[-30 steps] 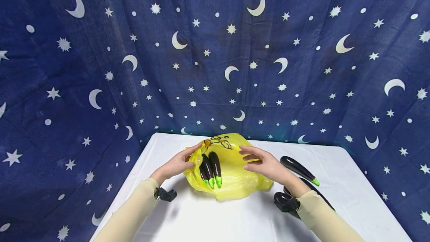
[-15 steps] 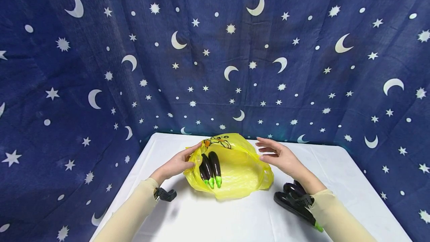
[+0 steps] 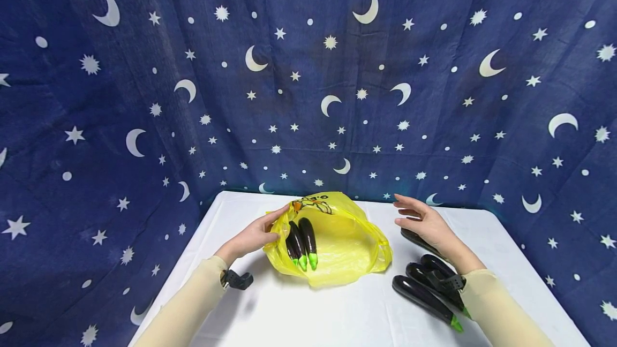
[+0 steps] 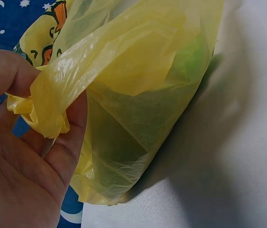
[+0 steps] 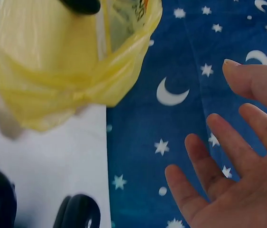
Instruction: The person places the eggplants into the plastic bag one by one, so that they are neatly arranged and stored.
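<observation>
A yellow plastic bag (image 3: pixel 344 248) lies on its side on the white table, mouth facing me and spread wide. Three dark eggplants (image 3: pixel 308 237) with green stem ends rest inside it, along its left part. My left hand (image 3: pixel 255 237) holds the bag's left rim; in the left wrist view, crumpled yellow film (image 4: pixel 52 109) sits between thumb and fingers. Right of the bag, my right hand (image 3: pixel 429 224) hovers with nothing in it, its fingers spread in the right wrist view. Below it lie more eggplants (image 3: pixel 424 299), partly hidden by the hand and wrist.
The white-covered table (image 3: pixel 299 320) ends at a blue cloth backdrop (image 3: pixel 299 95) with moons and stars, which also rises at both sides. A black wrist camera (image 3: pixel 238 279) is strapped to each wrist.
My right hand has moved from over the bag's mouth to the right, over the eggplants beside it. The bag's right side has spread a little. My left hand stays put.
</observation>
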The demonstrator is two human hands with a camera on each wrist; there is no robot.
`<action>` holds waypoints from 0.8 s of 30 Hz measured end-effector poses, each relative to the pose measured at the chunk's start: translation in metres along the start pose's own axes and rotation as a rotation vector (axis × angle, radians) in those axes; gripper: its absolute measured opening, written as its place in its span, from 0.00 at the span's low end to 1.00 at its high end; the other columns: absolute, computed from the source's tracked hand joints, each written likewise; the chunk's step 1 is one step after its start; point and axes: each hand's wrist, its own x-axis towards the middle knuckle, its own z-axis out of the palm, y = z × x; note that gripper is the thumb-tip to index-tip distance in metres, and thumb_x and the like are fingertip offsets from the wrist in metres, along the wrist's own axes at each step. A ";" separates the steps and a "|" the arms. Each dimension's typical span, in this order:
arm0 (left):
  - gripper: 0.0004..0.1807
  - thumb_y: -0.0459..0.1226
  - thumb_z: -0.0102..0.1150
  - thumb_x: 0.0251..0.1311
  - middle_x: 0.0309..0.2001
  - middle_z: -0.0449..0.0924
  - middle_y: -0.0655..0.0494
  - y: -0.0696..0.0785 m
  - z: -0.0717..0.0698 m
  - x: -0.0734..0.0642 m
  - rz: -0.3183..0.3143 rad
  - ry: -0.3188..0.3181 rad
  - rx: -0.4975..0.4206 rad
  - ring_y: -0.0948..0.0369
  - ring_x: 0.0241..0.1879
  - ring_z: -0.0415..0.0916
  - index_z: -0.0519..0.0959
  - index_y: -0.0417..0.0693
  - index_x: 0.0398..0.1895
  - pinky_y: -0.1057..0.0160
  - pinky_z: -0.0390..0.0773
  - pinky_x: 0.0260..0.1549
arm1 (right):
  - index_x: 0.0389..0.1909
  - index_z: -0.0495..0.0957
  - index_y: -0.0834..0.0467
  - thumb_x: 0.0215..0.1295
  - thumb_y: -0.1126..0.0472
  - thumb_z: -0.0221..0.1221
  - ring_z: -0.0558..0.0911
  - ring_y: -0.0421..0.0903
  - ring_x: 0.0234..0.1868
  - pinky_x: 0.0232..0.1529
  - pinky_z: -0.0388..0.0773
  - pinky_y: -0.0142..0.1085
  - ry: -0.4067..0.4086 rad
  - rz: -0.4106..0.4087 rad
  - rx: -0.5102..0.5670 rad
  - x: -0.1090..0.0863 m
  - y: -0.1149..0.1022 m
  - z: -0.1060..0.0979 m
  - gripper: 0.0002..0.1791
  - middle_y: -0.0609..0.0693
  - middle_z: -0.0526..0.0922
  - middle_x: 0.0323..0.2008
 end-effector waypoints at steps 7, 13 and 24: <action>0.46 0.25 0.55 0.62 0.81 0.49 0.58 -0.001 0.000 0.000 -0.013 0.001 -0.008 0.55 0.74 0.59 0.56 0.64 0.82 0.65 0.74 0.55 | 0.79 0.61 0.53 0.67 0.47 0.67 0.68 0.66 0.69 0.58 0.76 0.56 0.017 0.040 -0.086 0.002 0.020 -0.013 0.43 0.63 0.70 0.70; 0.46 0.25 0.55 0.62 0.81 0.49 0.57 -0.001 -0.001 0.000 -0.003 -0.004 -0.015 0.54 0.74 0.58 0.56 0.63 0.82 0.66 0.74 0.55 | 0.79 0.60 0.54 0.67 0.44 0.66 0.67 0.67 0.69 0.59 0.74 0.60 0.016 0.076 -0.175 0.004 0.038 -0.021 0.44 0.64 0.68 0.71; 0.46 0.26 0.56 0.62 0.80 0.51 0.62 0.000 -0.001 -0.002 -0.013 0.010 0.008 0.57 0.74 0.58 0.57 0.68 0.81 0.62 0.72 0.58 | 0.78 0.60 0.62 0.67 0.51 0.67 0.67 0.72 0.67 0.58 0.73 0.63 0.018 0.127 -0.302 0.005 0.062 -0.029 0.44 0.71 0.64 0.71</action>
